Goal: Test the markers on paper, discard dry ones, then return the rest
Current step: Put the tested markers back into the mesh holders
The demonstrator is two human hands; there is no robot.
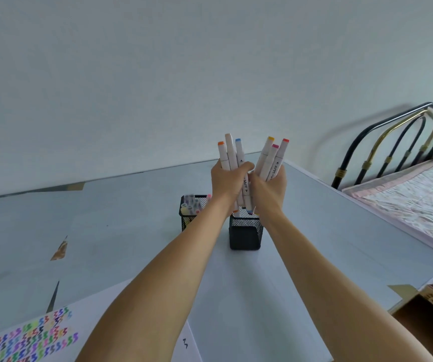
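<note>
My left hand (227,182) grips a bunch of white markers (229,155) with orange, white and blue caps pointing up. My right hand (271,188) grips a second bunch of markers (271,159) with yellow, pink and red caps. Both hands are held together just above a black mesh pen holder (245,232), and the markers' lower ends reach its rim. A second black mesh holder (192,212) to the left holds several capped markers. A paper sheet (27,338) covered with coloured squiggles lies at the lower left.
The grey table (121,220) has a torn brown patch at the left. Its right edge runs diagonally beside a bed with a black and gold metal frame (393,142) and a pink mattress. A cardboard box (429,317) sits below the table's right corner. More white paper (249,322) lies under my forearms.
</note>
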